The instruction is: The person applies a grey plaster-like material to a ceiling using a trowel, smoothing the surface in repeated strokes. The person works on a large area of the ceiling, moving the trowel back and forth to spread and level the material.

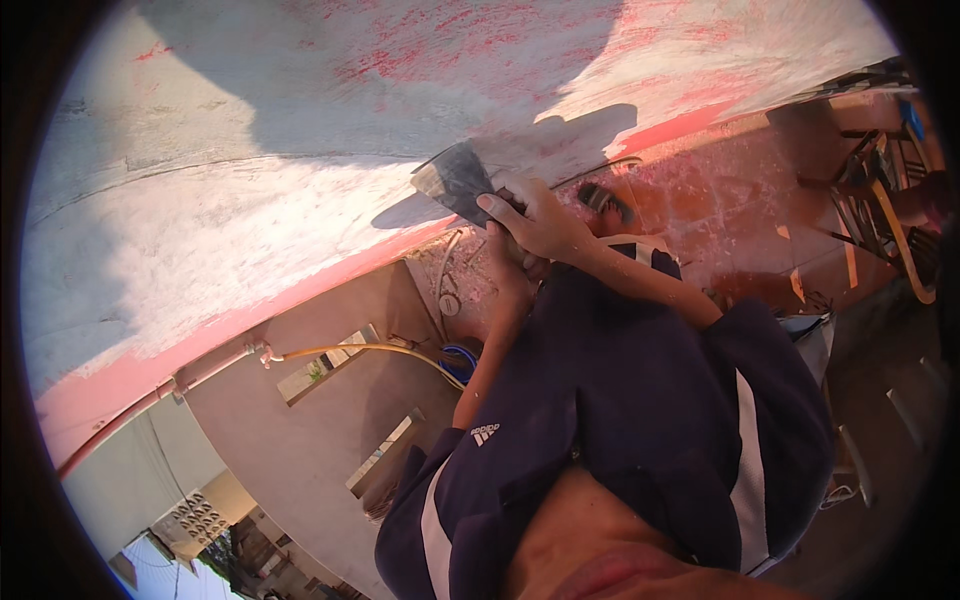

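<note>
A wide, flat-bladed scraper (452, 182) is held at the wall (250, 215), which is patchy white with pink and red paint traces. My right hand (545, 222) grips it near the base of the blade, thumb pressed on the blade's face and fingers curled behind. Just below, my left hand (512, 268) closes around what looks like the handle, mostly hidden by the fingers. The blade's wide end lies close to the wall over a shadow; whether it touches, I cannot tell.
A pink pipe with a tap (265, 353) and yellow hose (375, 347) runs along the wall's lower left. A blue coiled hose (460, 362) lies beside my left forearm. A foot in a sandal (603, 203) rests on the paint-flecked floor (700, 205). Chairs (885, 190) stand at right.
</note>
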